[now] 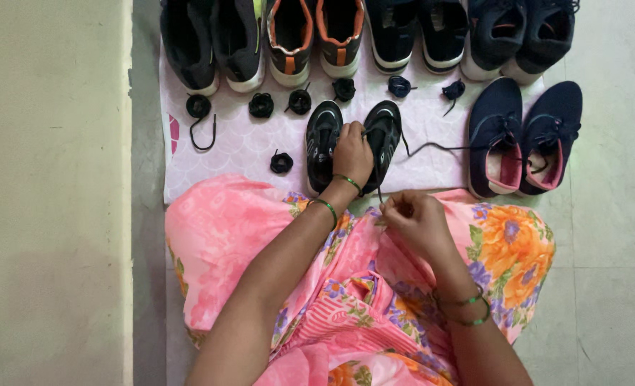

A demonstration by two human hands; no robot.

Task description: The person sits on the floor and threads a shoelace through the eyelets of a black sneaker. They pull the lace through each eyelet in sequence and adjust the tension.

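A pair of small black shoes stands on a pale pink mat [239,146] in front of me. My left hand [353,151] rests on top between the left shoe [322,139] and the right shoe [385,132], gripping the right shoe's upper. My right hand [414,218] is pulled back near my lap, pinching the end of a black lace [432,147] that runs from the right shoe. Another end of the lace trails right toward a navy pair.
A row of several shoes [289,36] lines the mat's far edge. Small coiled black laces [261,105] lie in front of them. A navy pair with pink lining [524,136] sits at right. A wall [46,193] runs along the left; tiled floor lies at right.
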